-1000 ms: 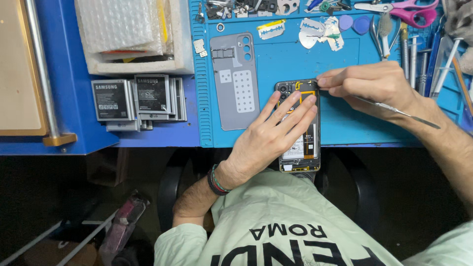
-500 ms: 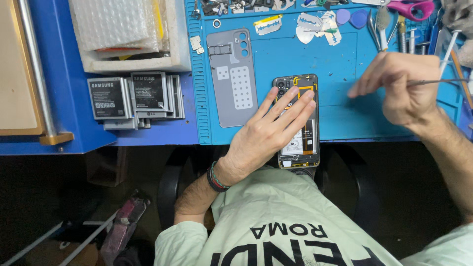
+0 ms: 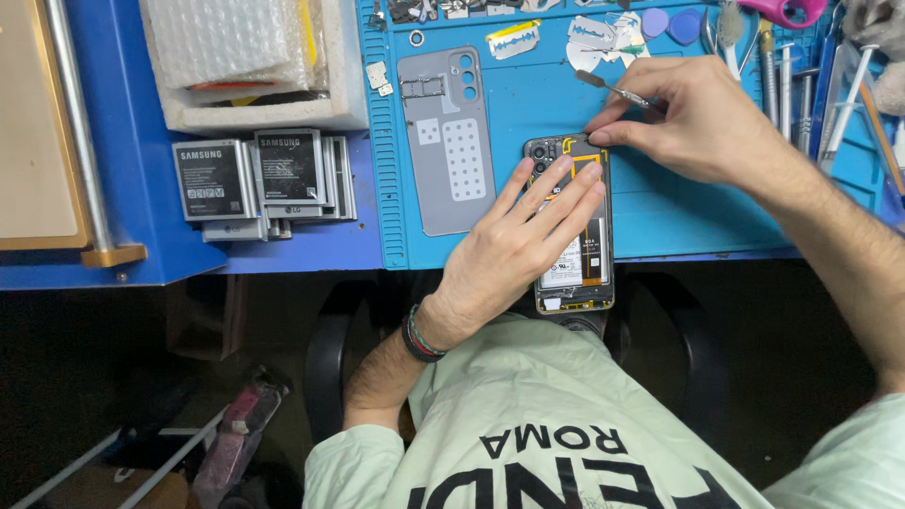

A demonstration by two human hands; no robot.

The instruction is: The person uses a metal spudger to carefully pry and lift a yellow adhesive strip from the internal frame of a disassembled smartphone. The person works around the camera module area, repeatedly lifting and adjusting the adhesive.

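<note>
An opened phone (image 3: pixel 584 259) with its back removed lies on the blue work mat (image 3: pixel 679 203), its lower end past the table edge. My left hand (image 3: pixel 514 250) lies flat on it, fingers spread across its upper half, pressing it down. My right hand (image 3: pixel 693 118) is at the phone's top edge; its fingertips touch the top right corner while holding a thin metal tool (image 3: pixel 617 90) that points up and left. The phone's grey back cover (image 3: pixel 448 141) lies on the mat just left of the phone.
Several phone batteries (image 3: pixel 259 179) are stacked on the blue table, left of the mat. A white box (image 3: pixel 250 61) with bubble wrap sits behind them. Razor blades (image 3: pixel 514 38), picks, tweezers and screwdrivers (image 3: pixel 787 75) line the mat's far edge. A wooden board (image 3: pixel 33 123) lies far left.
My right hand swung out to the right, away from the phone, then came back to its top edge with the metal tool. My left hand stayed pressed on the phone.
</note>
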